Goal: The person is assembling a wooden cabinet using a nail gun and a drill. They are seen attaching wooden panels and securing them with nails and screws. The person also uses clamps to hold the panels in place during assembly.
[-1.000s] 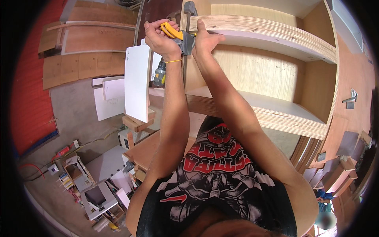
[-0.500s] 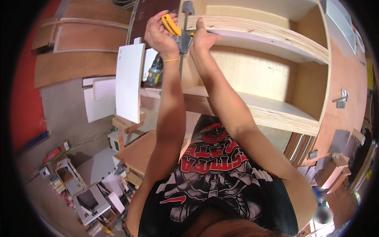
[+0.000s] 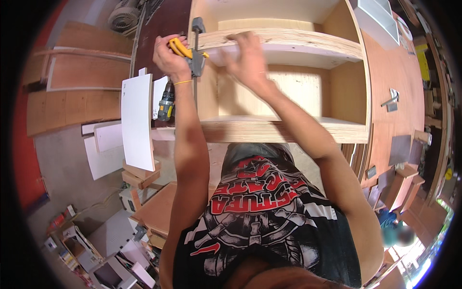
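Observation:
My left hand [image 3: 168,60] is closed around the yellow trigger handle of a grey bar clamp [image 3: 196,61]. The clamp's bar runs along the left side of a pale plywood cabinet [image 3: 288,86], and its upper jaw lies by the left end of a shelf edge. My right hand [image 3: 248,60], somewhat blurred, is over the front edge of that shelf [image 3: 308,39] with fingers and thumb apart, holding nothing. Whether its fingertips touch the wood, I cannot tell. A cordless drill [image 3: 166,102] lies just below my left wrist, partly beside a white panel [image 3: 137,120].
Right of the cabinet, a wooden worktop [image 3: 402,82] carries a hammer-like metal tool [image 3: 391,98] and a white tray-shaped box [image 3: 378,19]. Wooden boards [image 3: 89,70] lie at the left. A person [image 3: 397,233] is at the lower right. Cluttered shelves and tools fill the lower left.
My right hand has come away from the clamp and moved right along the shelf edge, its fingers spreading. My left hand stays on the clamp handle. The whole view has shifted a little.

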Tool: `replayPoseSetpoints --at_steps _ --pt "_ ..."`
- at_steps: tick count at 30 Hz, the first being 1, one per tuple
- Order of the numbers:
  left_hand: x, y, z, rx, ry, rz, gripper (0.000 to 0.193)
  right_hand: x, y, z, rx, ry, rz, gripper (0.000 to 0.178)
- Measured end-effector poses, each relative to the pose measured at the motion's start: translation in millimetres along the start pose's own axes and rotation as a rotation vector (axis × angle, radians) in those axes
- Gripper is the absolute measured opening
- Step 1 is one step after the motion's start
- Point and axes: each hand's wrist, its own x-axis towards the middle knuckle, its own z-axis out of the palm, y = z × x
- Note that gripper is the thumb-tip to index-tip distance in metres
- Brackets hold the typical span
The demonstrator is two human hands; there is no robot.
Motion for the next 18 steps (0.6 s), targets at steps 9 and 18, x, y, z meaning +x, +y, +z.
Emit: replayPoseSetpoints --at_steps 9,18 --pt "0 2 3 -0.003 0.06 0.017 0.044 53 155 -132 -0.322 0.046 0.157 0.037" --pt "3 -7 2 0.024 -0.019 0.129 0.037 48 138 -112 -0.433 -0.043 -0.083 0.042"
